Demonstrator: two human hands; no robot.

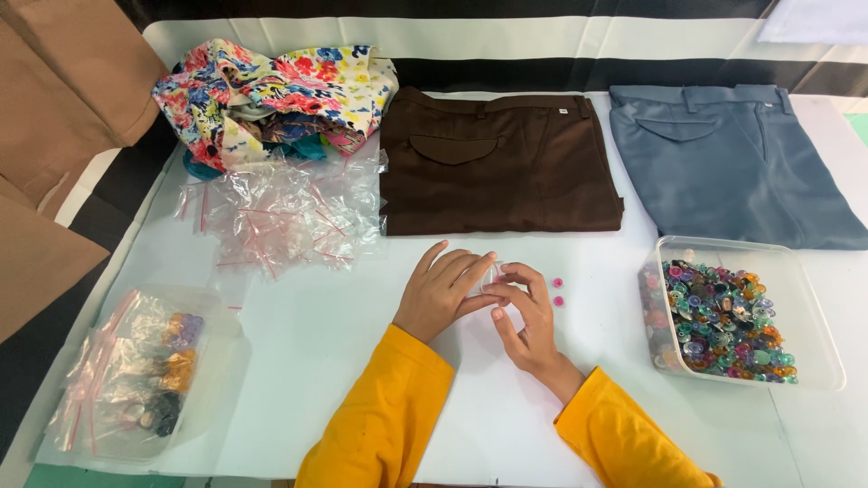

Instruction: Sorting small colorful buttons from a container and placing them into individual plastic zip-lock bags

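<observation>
My left hand (440,291) and my right hand (527,318) meet at the middle of the white table (316,334), both in yellow sleeves. Between their fingertips they pinch a small clear plastic bag (494,275). Two small pink buttons (558,291) lie on the table just right of my right hand. A clear plastic tub (809,312) full of several colourful buttons stands further right.
Folded brown trousers (497,163) and folded grey-blue trousers (732,163) lie at the back. A floral cloth heap (271,90) sits back left, with a pile of empty clear zip bags (280,212) before it. Filled button bags in a clear tray (145,370) lie front left. Brown cardboard (54,99) flanks the left.
</observation>
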